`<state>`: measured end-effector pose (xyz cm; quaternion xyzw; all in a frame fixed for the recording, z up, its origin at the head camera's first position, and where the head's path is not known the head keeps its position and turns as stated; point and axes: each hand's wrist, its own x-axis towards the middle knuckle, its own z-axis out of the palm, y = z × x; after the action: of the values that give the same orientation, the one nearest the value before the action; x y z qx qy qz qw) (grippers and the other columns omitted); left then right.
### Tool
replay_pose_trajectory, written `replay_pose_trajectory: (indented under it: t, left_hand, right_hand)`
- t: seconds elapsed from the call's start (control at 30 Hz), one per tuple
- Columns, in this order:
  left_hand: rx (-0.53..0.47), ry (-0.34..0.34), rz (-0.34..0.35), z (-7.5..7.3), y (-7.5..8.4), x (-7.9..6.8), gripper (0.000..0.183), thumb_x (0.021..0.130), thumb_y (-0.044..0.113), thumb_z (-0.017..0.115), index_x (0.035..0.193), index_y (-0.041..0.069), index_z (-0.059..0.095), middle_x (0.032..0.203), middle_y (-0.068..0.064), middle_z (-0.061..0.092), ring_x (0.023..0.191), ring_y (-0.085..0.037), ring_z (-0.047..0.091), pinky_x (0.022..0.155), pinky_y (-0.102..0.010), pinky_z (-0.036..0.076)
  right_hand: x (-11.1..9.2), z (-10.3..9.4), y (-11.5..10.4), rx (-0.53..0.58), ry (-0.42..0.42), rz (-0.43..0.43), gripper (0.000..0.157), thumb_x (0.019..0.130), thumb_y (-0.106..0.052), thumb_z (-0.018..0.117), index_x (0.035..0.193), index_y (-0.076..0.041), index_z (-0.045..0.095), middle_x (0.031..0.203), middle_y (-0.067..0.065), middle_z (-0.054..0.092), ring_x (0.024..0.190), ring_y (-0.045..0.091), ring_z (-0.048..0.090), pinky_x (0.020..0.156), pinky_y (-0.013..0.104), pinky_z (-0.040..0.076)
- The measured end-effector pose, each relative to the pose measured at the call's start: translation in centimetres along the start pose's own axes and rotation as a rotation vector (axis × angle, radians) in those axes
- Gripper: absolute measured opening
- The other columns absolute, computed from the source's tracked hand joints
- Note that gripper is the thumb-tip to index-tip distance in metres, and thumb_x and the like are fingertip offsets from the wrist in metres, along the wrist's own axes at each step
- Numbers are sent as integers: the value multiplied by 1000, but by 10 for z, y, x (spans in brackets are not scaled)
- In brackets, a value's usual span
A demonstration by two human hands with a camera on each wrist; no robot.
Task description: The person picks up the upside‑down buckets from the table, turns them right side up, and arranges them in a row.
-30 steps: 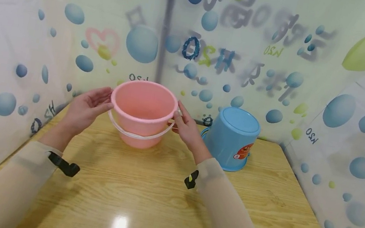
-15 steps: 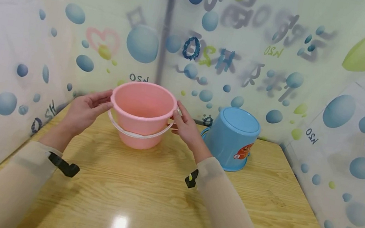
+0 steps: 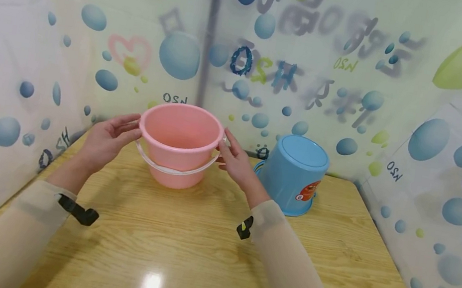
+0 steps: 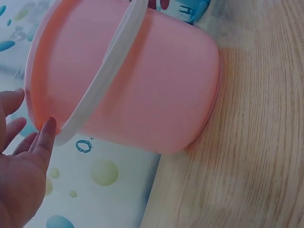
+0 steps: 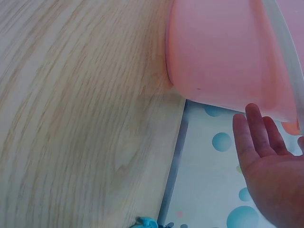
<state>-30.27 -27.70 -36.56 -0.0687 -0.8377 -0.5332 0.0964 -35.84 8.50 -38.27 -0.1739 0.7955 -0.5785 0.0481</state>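
A pink bucket [image 3: 179, 156] stands upright at the back of the wooden table, its mouth facing up. Its white handle [image 3: 176, 172] hangs down across the front. My left hand [image 3: 106, 139] touches the left side of the rim, thumb in front and fingers extended behind. In the left wrist view the thumb [image 4: 46, 133] lies right at the handle's joint. On the opposite side, my right hand [image 3: 236, 165] has its thumb at the rim; its straight fingers [image 5: 256, 128] reach along the wall below, as the right wrist view shows.
An upside-down blue bucket [image 3: 296, 174] with a red sticker stands right of the pink one, close to my right forearm. Patterned wall sheets [image 3: 332, 104] enclose the back and sides of the table [image 3: 197, 239]. A black wrist strap [image 3: 79, 211] circles my left sleeve.
Almost nothing differs. The pink bucket's rim sits very slightly lower in view than a second ago; both hands keep their places at its sides.
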Motion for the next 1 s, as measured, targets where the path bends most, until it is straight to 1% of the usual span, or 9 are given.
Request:
replay_pose_trajectory:
  t: [0.13,0.2,0.3,0.43,0.5,0.6,0.7,0.83,1.0]
  left_hand:
    - [-40,23,-4,-2,1,-1,72,109,47,68,169,16,44,171,-12,50,159,-34,46,129,-62,39]
    - [-22,51,6,-3,2,-3,70,109,46,68,169,16,45,171,-12,50,158,-32,47,129,-60,41]
    - [16,114,38,-3,4,-8,64,109,42,69,166,18,49,168,-10,52,148,-21,53,120,-40,48]
    - [31,190,143,0,11,-17,55,108,30,72,159,16,57,156,-3,60,131,-4,55,100,-12,48]
    - [12,212,214,4,15,-22,51,107,23,73,155,13,61,148,2,63,125,-2,57,95,-7,49]
    - [-34,222,316,11,25,-31,44,106,13,74,149,9,66,138,10,65,118,-3,61,91,-7,51]
    - [-105,186,425,21,36,-41,40,102,-2,73,141,5,70,135,5,70,113,-9,66,88,-10,55]
    - [-171,58,571,42,50,-52,44,94,-18,71,136,-3,70,129,0,72,111,-14,68,85,-16,58]
    - [-111,-120,717,80,65,-67,48,89,-17,77,133,1,71,129,-8,73,111,-8,67,83,-20,59]
  right_hand:
    - [-6,-4,2,3,-6,1,62,118,-49,46,175,-42,24,157,12,62,132,39,71,112,58,57]
    - [-11,-8,3,-1,-17,2,60,118,-47,46,175,-44,25,160,14,59,133,40,71,113,59,57]
    - [-22,-14,3,-34,-40,4,60,118,-48,47,174,-45,25,162,17,56,133,39,71,114,56,57]
    - [-42,-25,3,-90,-77,-11,60,118,-47,48,174,-39,30,163,20,56,134,38,70,113,55,58]
    - [-55,-31,2,-117,-96,-25,58,118,-45,48,174,-32,35,161,20,58,133,39,69,113,56,58]
    - [-76,-41,4,-162,-133,-59,56,119,-40,48,172,-22,41,159,20,61,132,39,70,111,59,58]
    - [-98,-51,5,-194,-176,-84,53,119,-35,49,169,-17,45,158,20,62,132,41,70,111,61,58]
    - [-127,-67,9,-240,-220,-93,52,118,-31,53,167,-14,49,156,19,64,132,40,70,111,56,59]
    - [-163,-98,22,-338,-241,-54,49,116,-31,57,161,-11,56,153,21,66,134,36,70,107,42,61]
